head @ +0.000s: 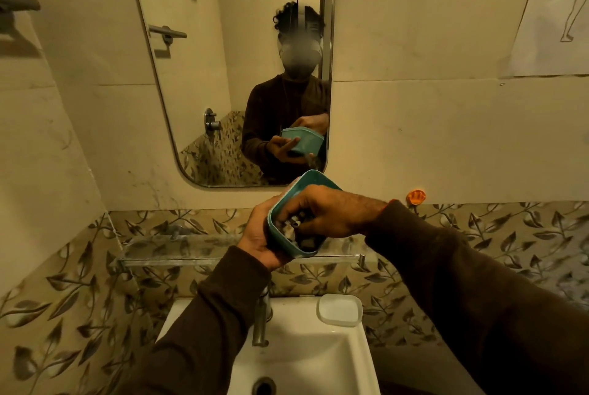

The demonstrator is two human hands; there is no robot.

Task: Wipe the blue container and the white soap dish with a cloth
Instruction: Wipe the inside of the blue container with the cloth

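The blue container (280,235) is a teal rectangular tub, held up over the sink with its opening tilted toward me. My left hand (258,238) grips it from the left side and underneath. My right hand (322,209) reaches into the tub with its fingers closed on a patterned grey cloth (294,225), which is mostly hidden inside. The white soap dish (339,309) lies on the back right corner of the sink (318,350), apart from both hands.
A chrome tap (263,318) stands at the back of the sink, under my left forearm. A glass shelf (178,249) runs along the leaf-patterned tile wall. Above it hangs a mirror (223,75). An orange hook (416,196) sticks to the wall at right.
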